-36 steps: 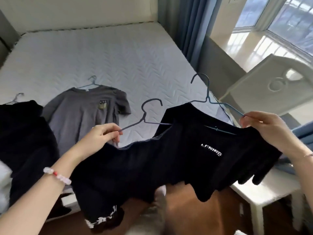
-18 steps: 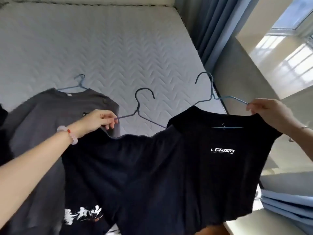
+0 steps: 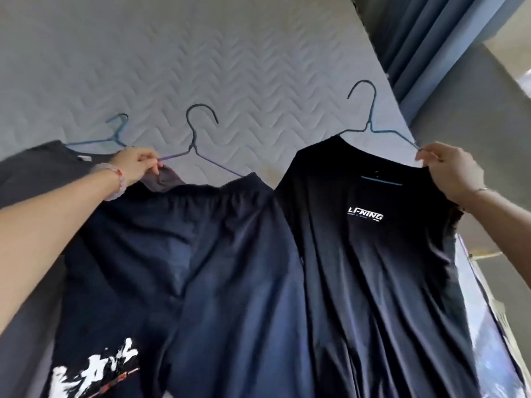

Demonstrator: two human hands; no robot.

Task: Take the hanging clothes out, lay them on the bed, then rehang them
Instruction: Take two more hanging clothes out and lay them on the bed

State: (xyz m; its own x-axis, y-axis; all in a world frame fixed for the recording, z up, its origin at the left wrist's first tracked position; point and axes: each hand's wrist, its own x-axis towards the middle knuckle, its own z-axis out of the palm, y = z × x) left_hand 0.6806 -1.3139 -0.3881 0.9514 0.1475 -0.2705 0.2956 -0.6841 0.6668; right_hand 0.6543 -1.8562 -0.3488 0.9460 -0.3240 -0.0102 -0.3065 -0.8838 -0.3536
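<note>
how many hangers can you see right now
3. One lies on the bed in the grey shirt at far left; one is held by the left hand, carrying the dark shorts; one is held by the right hand, in the black Li-Ning shirt. Others may be out of frame.

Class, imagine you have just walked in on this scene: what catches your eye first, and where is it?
Two dark garments on hangers fill the view, held up over the pale quilted bed. The right hand grips the hanger of a black shirt with a white logo on the chest; the left hand grips the hanger of dark shorts. A grey shirt lies on the bed at far left.
</note>
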